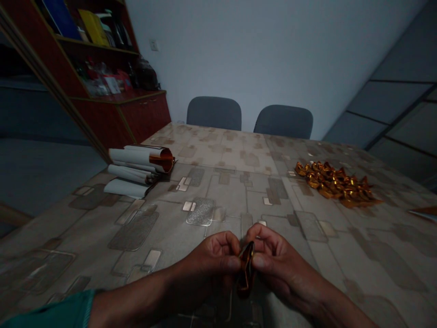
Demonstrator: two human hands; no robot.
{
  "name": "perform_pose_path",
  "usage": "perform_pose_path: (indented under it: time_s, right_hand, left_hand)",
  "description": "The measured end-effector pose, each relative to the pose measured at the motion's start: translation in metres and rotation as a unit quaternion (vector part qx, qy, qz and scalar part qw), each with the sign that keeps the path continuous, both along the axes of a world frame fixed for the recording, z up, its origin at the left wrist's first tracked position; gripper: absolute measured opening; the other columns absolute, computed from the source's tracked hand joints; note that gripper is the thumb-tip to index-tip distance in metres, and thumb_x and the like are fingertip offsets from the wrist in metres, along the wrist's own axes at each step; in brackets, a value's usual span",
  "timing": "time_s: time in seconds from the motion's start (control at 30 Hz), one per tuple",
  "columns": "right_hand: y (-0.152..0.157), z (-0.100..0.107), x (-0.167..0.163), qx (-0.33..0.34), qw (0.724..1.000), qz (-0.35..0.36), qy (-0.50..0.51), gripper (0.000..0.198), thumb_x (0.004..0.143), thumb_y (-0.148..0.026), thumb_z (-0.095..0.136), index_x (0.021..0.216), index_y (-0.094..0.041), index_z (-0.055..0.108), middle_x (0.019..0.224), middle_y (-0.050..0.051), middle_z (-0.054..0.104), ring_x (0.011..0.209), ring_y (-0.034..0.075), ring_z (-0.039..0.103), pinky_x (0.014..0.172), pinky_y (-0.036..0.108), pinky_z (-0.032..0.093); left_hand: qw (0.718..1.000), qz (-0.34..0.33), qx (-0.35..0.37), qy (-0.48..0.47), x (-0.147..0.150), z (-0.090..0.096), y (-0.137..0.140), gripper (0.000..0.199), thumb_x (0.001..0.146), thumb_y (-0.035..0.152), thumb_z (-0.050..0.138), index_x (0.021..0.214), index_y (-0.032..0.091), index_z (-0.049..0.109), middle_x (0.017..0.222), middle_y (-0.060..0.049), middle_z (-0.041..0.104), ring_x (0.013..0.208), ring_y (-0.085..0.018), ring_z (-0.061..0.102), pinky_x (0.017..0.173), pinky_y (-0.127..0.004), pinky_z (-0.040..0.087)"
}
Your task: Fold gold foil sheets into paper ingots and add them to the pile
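Observation:
A small folded piece of shiny gold foil paper is held between my two hands, above the near part of the table. My left hand pinches its left side between thumb and fingers. On the opposite side, my right hand grips it the same way, thumb in front and fingers behind. The paper stands roughly upright, with a narrow opening along its folds. Its far side is hidden by my fingers.
Folded gold foil pieces lie grouped on the table at right. Curled white sheets with gold insides rest at left. Another paper's edge shows far right. Two grey chairs stand behind, beside a red-brown cabinet.

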State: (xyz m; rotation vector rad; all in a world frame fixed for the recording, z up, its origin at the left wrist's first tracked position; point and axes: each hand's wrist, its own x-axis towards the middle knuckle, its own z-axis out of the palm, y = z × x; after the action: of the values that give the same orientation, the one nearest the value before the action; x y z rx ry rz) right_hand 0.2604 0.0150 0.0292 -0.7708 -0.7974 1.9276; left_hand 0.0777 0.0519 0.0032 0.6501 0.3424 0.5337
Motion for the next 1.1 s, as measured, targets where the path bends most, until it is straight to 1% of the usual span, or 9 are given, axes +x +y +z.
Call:
perform_pose_path:
  time_s: [0.1, 0.2, 0.33, 0.5, 0.63, 0.77, 0.9, 1.0, 1.1]
  right_hand:
    - [0.0005, -0.0012, -0.0009, 0.011, 1.0, -0.026, -0.014, 0.033, 0.07, -0.031, 0.089, 0.086, -0.02, 0.062, 0.071, -0.002, 0.066, 0.054, 0.006, 0.052, 0.049, 0.015, 0.04]
    - [0.0013, -0.0009, -0.0004, 0.009, 1.0, -0.023, -0.008, 0.031, 0.072, -0.028, 0.089, 0.086, -0.02, 0.062, 0.069, -0.003, 0.066, 0.05, 0.004, 0.049, 0.049, 0.014, 0.04]
    - [0.0014, -0.0014, 0.0012, 0.018, 1.0, 0.0, 0.026, 0.031, 0.074, -0.024, 0.086, 0.092, -0.02, 0.061, 0.076, -0.002, 0.066, 0.058, 0.006, 0.056, 0.053, 0.014, 0.044]
    - [0.0012, -0.0002, 0.001, 0.028, 0.998, 0.014, 0.056, 0.023, 0.082, -0.022, 0.079, 0.086, -0.02, 0.057, 0.071, -0.004, 0.063, 0.044, 0.004, 0.049, 0.039, 0.012, 0.036]
    - [0.0017, 0.0026, -0.0003, 0.023, 1.0, 0.0, 0.018, 0.022, 0.081, -0.023, 0.08, 0.084, -0.017, 0.059, 0.069, -0.004, 0.06, 0.046, 0.003, 0.047, 0.042, 0.012, 0.035]
    - [0.0029, 0.0024, -0.0008, 0.016, 0.999, -0.028, -0.014, 0.026, 0.078, -0.027, 0.083, 0.082, -0.017, 0.059, 0.068, -0.004, 0.058, 0.05, 0.004, 0.046, 0.045, 0.014, 0.034]
    - [0.0036, 0.0018, -0.0007, 0.028, 0.999, -0.033, -0.017, 0.027, 0.079, -0.029, 0.083, 0.081, -0.017, 0.059, 0.065, -0.005, 0.058, 0.046, 0.004, 0.044, 0.048, 0.016, 0.034]
    - [0.004, 0.002, -0.0002, 0.029, 0.999, -0.029, -0.011, 0.025, 0.079, -0.028, 0.082, 0.081, -0.017, 0.06, 0.066, -0.004, 0.059, 0.048, 0.005, 0.045, 0.047, 0.017, 0.033]
    - [0.0043, 0.0011, 0.001, 0.017, 1.0, -0.019, 0.006, 0.025, 0.076, -0.027, 0.084, 0.079, -0.018, 0.061, 0.067, -0.004, 0.057, 0.052, 0.006, 0.045, 0.05, 0.018, 0.035]
  left_hand:
    - [1.0, 0.004, 0.004, 0.008, -0.0001, -0.0003, 0.0005, 0.036, 0.072, 0.031, 0.086, 0.079, 0.018, 0.054, 0.068, 0.001, 0.065, 0.05, -0.008, 0.058, 0.045, -0.015, 0.043]
    - [1.0, 0.003, -0.009, 0.015, 0.0, 0.0009, 0.0003, 0.036, 0.072, 0.029, 0.086, 0.079, 0.018, 0.053, 0.071, 0.001, 0.066, 0.055, -0.009, 0.06, 0.049, -0.017, 0.044]
    - [0.999, 0.01, -0.035, 0.006, -0.0001, 0.0039, -0.0009, 0.035, 0.072, 0.028, 0.086, 0.082, 0.019, 0.054, 0.075, 0.0, 0.068, 0.058, -0.009, 0.061, 0.052, -0.017, 0.045]
    - [0.999, 0.017, -0.02, 0.022, -0.0018, 0.0055, -0.0018, 0.025, 0.076, 0.026, 0.081, 0.081, 0.018, 0.058, 0.072, -0.002, 0.069, 0.052, -0.008, 0.059, 0.051, -0.018, 0.045]
    - [0.999, 0.028, -0.009, 0.041, -0.0019, 0.0051, -0.0004, 0.023, 0.076, 0.025, 0.081, 0.079, 0.016, 0.06, 0.071, -0.001, 0.068, 0.052, -0.008, 0.058, 0.054, -0.019, 0.045]
    - [0.996, 0.045, -0.022, 0.077, -0.001, 0.0031, 0.0015, 0.03, 0.073, 0.028, 0.085, 0.085, 0.017, 0.06, 0.075, -0.001, 0.068, 0.059, -0.011, 0.063, 0.056, -0.02, 0.046]
    - [0.993, 0.064, -0.04, 0.095, -0.0008, 0.003, 0.0015, 0.034, 0.071, 0.03, 0.087, 0.084, 0.016, 0.058, 0.069, 0.0, 0.066, 0.061, -0.011, 0.063, 0.061, -0.021, 0.048]
    - [0.993, 0.065, -0.058, 0.081, -0.0011, 0.004, 0.0007, 0.033, 0.072, 0.027, 0.086, 0.084, 0.016, 0.057, 0.071, 0.0, 0.065, 0.062, -0.009, 0.062, 0.062, -0.02, 0.046]
    - [0.994, 0.037, -0.092, 0.041, -0.0014, 0.0024, 0.0009, 0.031, 0.074, 0.023, 0.085, 0.087, 0.016, 0.057, 0.077, 0.001, 0.064, 0.063, -0.007, 0.06, 0.063, -0.019, 0.044]
